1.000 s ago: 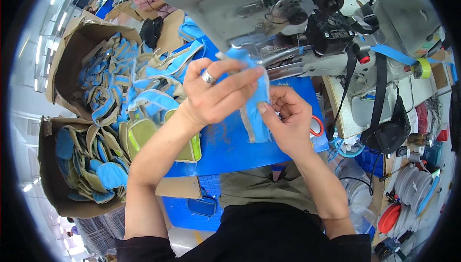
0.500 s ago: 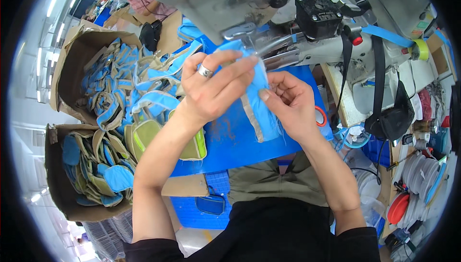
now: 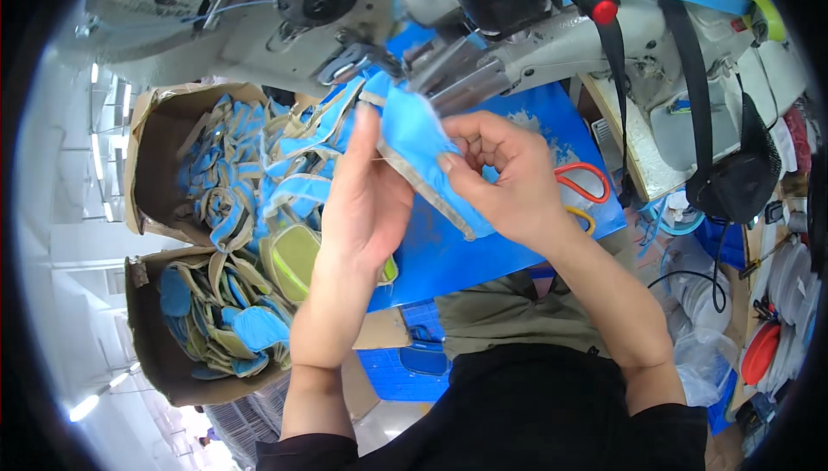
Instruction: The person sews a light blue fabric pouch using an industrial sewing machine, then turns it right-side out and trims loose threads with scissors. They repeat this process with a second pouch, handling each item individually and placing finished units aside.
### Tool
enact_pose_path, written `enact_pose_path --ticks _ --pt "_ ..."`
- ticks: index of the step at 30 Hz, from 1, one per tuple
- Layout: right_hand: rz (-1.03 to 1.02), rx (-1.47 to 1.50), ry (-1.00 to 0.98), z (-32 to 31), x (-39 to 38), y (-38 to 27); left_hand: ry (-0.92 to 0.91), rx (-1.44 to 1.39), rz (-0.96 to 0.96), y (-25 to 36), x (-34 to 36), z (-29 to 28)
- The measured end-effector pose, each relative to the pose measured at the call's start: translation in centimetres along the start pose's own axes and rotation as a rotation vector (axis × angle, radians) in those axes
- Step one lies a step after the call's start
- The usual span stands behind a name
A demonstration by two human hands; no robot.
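Note:
A blue fabric strip with a beige edge (image 3: 414, 139) slants down from the metal presser area of a sewing machine (image 3: 345, 65), above a blue work surface. My right hand (image 3: 504, 178) pinches its right side between thumb and bent fingers. On the other side, my left hand (image 3: 371, 195) has its thumb raised against the beige edge; its fingers are mostly hidden behind the cloth. Left of that hand, more blue-and-beige strips (image 3: 297, 191) hang in a tangled pile, with an olive-green padded piece (image 3: 295, 260) below them.
Two cardboard boxes stand at the left, one with blue-and-beige strips (image 3: 220, 165), the other with olive-and-blue pieces (image 3: 228, 316). A red loop handle (image 3: 601, 179) lies right of my right hand on the blue surface (image 3: 440, 251). Black straps (image 3: 690, 83) hang at the right.
My left hand has turned from back-outward to palm showing, its thumb now up along the strip's edge. The right hand keeps its pinch. The whole view has shifted, and the strip tilts more.

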State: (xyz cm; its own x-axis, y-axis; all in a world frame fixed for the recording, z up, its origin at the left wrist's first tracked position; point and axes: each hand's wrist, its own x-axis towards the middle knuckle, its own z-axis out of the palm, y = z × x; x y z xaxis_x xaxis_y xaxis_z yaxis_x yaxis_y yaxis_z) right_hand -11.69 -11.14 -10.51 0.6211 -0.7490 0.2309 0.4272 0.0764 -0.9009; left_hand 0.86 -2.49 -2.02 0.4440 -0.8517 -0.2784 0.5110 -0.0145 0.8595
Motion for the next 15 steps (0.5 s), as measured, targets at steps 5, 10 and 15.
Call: enact_pose_path --ticks 5,10,15 --pt "-0.053 -0.144 0.045 0.1 0.0 -2.2 0.05 0.019 -0.007 0.6 0.7 -0.3" --pt "-0.186 -0.175 0.095 0.5 0.0 -1.6 -0.019 -0.184 -0.174 1.5 1.0 -0.8" --pt "-0.244 -0.22 0.103 0.2 0.1 -1.1 0.023 -0.111 -0.108 1.7 1.8 -0.1"
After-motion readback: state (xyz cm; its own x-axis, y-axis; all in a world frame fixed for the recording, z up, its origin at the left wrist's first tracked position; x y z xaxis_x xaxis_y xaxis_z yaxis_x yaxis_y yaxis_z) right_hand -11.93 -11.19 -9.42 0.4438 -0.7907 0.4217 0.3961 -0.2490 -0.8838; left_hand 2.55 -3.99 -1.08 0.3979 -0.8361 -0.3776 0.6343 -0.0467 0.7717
